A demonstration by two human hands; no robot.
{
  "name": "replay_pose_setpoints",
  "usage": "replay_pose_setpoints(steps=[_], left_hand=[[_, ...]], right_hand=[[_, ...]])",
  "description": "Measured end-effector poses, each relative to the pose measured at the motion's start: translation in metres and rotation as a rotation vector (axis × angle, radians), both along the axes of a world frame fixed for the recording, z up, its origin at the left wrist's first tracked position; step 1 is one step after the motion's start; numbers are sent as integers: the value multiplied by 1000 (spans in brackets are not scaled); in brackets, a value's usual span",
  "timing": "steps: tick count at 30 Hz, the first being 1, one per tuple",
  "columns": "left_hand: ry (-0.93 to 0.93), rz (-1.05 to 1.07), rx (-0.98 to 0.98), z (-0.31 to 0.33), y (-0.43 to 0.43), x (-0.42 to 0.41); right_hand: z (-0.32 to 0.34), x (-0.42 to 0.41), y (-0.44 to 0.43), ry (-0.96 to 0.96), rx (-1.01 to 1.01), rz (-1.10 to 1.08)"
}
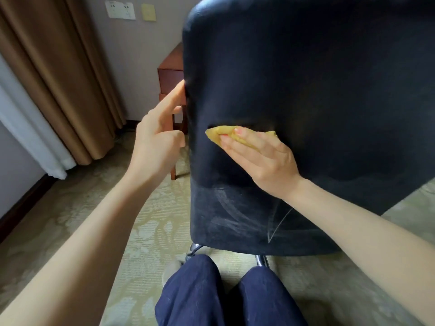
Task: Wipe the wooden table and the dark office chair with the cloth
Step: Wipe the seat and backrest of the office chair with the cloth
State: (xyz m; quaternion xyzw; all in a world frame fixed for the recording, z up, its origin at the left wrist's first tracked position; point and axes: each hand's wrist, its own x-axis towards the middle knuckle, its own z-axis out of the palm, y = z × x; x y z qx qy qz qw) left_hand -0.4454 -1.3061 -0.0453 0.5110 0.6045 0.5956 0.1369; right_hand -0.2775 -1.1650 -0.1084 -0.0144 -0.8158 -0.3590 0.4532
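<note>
The dark office chair (306, 78) fills the middle and right of the view, its backrest turned toward me. My right hand (261, 158) lies flat against the backrest and presses a folded yellow cloth (223, 135) onto it. Pale wipe streaks show on the lower part of the backrest. My left hand (157, 140) is at the chair's left edge, with its fingertips touching the side of the backrest and nothing in its grasp. A corner of the wooden table (170, 74) shows behind the chair on the left.
Brown curtains (58, 78) and a white sheer hang at the left. Patterned carpet (82, 220) covers the floor. My knees in dark blue trousers (226, 297) are at the bottom, close to the chair's chrome base (261, 260). Wall sockets (120, 9) sit high on the wall.
</note>
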Motion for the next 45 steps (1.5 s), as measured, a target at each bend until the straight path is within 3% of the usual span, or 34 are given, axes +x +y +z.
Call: replay_pose_setpoints(steps=[8,13,23,29,34,45], left_hand=[[31,0,34,-13,-2,25],[274,118,-27,-56,-3,67],[436,183,-155,-75,18,82],[453,205,-162,-73,19,74],[413,177,-209,-70,20,58],[561,167,-531,-33,31,-1]], right_hand=[[-68,49,5,-390,-76,-71],[-61,97,9,-563,-101,-150],[28,143,19,-254,68,-261],[68,97,9,43,169,-171],[56,40,-1,190,34,-106],[-53,37,1,-368,-172,-169]])
